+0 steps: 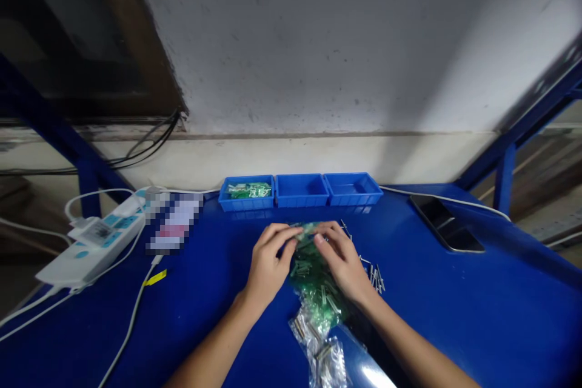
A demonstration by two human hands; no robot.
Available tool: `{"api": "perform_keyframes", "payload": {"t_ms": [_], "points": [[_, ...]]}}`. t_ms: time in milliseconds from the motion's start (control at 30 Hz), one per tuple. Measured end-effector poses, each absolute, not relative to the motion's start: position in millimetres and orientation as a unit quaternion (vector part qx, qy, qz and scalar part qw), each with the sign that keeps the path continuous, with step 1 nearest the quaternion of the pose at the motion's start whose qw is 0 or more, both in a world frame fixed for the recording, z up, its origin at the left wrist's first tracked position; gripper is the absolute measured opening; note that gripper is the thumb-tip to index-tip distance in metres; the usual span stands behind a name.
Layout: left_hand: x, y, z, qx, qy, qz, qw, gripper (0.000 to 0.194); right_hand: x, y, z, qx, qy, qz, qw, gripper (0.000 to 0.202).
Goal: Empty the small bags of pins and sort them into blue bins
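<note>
My left hand (pixel 270 257) and my right hand (pixel 342 256) meet above the middle of the table, fingers closed in a pinch. Between their fingertips is a small greenish clear plastic bag (pixel 308 231); its contents are too blurred to make out. Just below my hands lies a heap of green plastic bags (pixel 322 300) with thin, pale, screw-like pieces inside. Nearer to me are several clear bags (pixel 331 364) with small metal parts. Loose metal pins or screws (pixel 376 277) lie to the right of my right hand, which partly hides others.
Three blue bins stand along the back; the left bin (pixel 247 203) holds green packets. A white power strip (pixel 97 248), a blurred-out device (pixel 175 224) on a cable and a yellow tag (pixel 156 277) lie left. A dark phone (pixel 446 223) lies right. Blue frame posts flank the table.
</note>
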State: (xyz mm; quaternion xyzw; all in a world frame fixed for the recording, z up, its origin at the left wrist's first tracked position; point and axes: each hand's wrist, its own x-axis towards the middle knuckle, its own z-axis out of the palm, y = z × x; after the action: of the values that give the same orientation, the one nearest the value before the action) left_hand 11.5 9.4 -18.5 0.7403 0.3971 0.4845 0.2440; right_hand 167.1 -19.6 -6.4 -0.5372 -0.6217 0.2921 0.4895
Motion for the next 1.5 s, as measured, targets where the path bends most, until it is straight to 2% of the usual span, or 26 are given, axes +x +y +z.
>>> {"api": "perform_keyframes", "payload": {"t_ms": [67,133,267,367,433,533,667,767,900,1000,1133,1233,1300,1400,1433,1500], "points": [[13,7,-18,0.777,0.374,0.460,0.210,0.026,168,-17,-7,-0.547,-0.583,0.355,0.485,0.035],[14,5,-18,0.782,0.369,0.439,0.244,0.027,169,-16,-10,-0.568,-0.570,0.348,0.481,0.036],[16,7,-17,0.688,0.402,0.418,0.437,0.015,171,-16,-15,-0.551,-0.683,0.169,0.448,0.024],[17,8,-17,0.558,0.429,0.429,0.566,0.030,172,-17,-16,-0.518,-0.771,0.015,0.370,0.031],[16,11,-17,0.536,0.427,0.424,0.592,0.032,170,-18,-15,-0.518,-0.787,-0.034,0.334,0.037],[1,28,-10,0.608,0.439,0.412,0.518,0.028,167,-20,-13,-0.503,-0.797,-0.015,0.334,0.043],[-47,80,19,0.694,0.545,0.424,0.204,0.023,167,-21,-12,-0.479,-0.788,0.041,0.385,0.044],[-89,119,43,0.731,0.575,0.354,0.100,0.027,171,-19,-15,-0.501,-0.758,0.052,0.415,0.045],[-120,149,53,0.809,0.552,0.193,0.061,0.028,177,-14,-22,-0.520,-0.728,0.065,0.443,0.052],[-119,162,44,0.845,0.523,0.095,0.061,0.025,179,-13,-23,-0.528,-0.716,0.084,0.450,0.049],[-102,178,32,0.866,0.490,0.018,0.103,0.023,181,-12,-23,-0.539,-0.704,0.101,0.451,0.045],[-90,179,37,0.840,0.533,-0.023,0.101,0.021,187,-7,-26,-0.555,-0.682,0.105,0.464,0.047],[-79,167,42,0.814,0.579,-0.008,0.045,0.022,193,-2,-28,-0.566,-0.669,0.104,0.471,0.047],[-55,132,38,0.801,0.582,0.130,-0.056,0.037,200,4,-31,-0.579,-0.670,0.103,0.452,0.044],[-45,118,30,0.795,0.578,0.176,-0.061,0.040,202,5,-31,-0.583,-0.675,0.102,0.442,0.041],[-24,91,8,0.811,0.549,0.205,0.004,0.044,201,6,-32,-0.584,-0.684,0.099,0.426,0.037]]}}
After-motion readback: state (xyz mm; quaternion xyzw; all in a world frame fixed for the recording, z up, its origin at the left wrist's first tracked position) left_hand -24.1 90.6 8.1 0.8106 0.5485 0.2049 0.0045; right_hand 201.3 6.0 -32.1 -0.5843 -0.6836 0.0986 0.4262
